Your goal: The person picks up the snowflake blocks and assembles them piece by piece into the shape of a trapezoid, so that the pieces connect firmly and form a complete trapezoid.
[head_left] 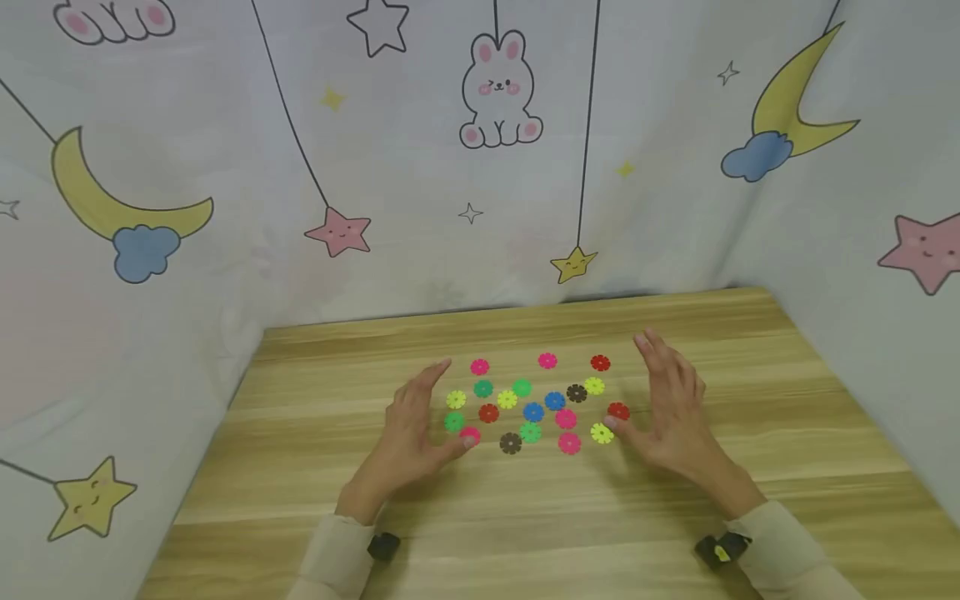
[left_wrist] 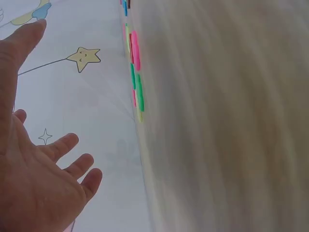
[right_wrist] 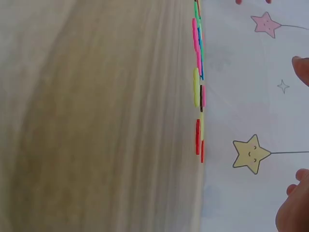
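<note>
Several small flat notched plastic discs lie scattered on the wooden table [head_left: 540, 517] between my two hands. Among them are a pink disc [head_left: 547, 361], a blue disc [head_left: 533, 412], a black disc [head_left: 577, 392] and a yellow disc [head_left: 456, 400]. My left hand [head_left: 408, 433] is at the left of the discs, its thumb tip overlapping a pink disc [head_left: 470, 436] in the head view. On the other side is my right hand [head_left: 675, 408], thumb tip near a red disc [head_left: 618, 411]. Both hands hold nothing; the left wrist view shows the left fingers [left_wrist: 65, 145] spread apart.
Behind the table hangs a pale curtain [head_left: 420, 167] printed with rabbits, moons and stars, and it runs along both sides too. A dark band [head_left: 384, 547] sits at the left wrist, another dark strap [head_left: 722, 548] at the right, beside light sleeves.
</note>
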A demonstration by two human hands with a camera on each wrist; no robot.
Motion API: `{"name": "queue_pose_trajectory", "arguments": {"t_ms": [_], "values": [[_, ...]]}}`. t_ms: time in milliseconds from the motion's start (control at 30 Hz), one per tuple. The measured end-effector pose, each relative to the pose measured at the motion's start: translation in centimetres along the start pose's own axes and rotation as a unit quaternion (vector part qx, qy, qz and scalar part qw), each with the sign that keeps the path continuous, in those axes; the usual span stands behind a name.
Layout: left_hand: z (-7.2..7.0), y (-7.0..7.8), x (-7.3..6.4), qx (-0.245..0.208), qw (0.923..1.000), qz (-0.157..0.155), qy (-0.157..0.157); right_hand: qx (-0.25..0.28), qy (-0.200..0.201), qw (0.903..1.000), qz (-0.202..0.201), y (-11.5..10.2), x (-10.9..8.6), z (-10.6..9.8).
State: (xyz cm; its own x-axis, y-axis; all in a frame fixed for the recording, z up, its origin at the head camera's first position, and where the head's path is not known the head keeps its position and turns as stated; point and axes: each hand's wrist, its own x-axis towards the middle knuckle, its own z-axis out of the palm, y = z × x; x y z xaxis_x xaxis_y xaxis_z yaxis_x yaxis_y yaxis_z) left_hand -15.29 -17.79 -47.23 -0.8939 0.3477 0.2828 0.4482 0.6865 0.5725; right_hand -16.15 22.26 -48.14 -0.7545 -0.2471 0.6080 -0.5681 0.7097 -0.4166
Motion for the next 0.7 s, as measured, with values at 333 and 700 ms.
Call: {"name": "queue_pose_trajectory", "arguments": {"t_ms": [333, 700], "values": [[0.4, -0.9, 0.2, -0.125, 0.9919, -0.019, -0.003, 0.086, -0.007, 0.9961, 0.015, 0.6, -0.4, 0.3], [0.5, -2.6, -0.4, -0.197, 0.9778, -0.062, -0.036, 0.185, 0.003, 0.9777, 0.1, 1.7, -1.6, 1.3]]}}
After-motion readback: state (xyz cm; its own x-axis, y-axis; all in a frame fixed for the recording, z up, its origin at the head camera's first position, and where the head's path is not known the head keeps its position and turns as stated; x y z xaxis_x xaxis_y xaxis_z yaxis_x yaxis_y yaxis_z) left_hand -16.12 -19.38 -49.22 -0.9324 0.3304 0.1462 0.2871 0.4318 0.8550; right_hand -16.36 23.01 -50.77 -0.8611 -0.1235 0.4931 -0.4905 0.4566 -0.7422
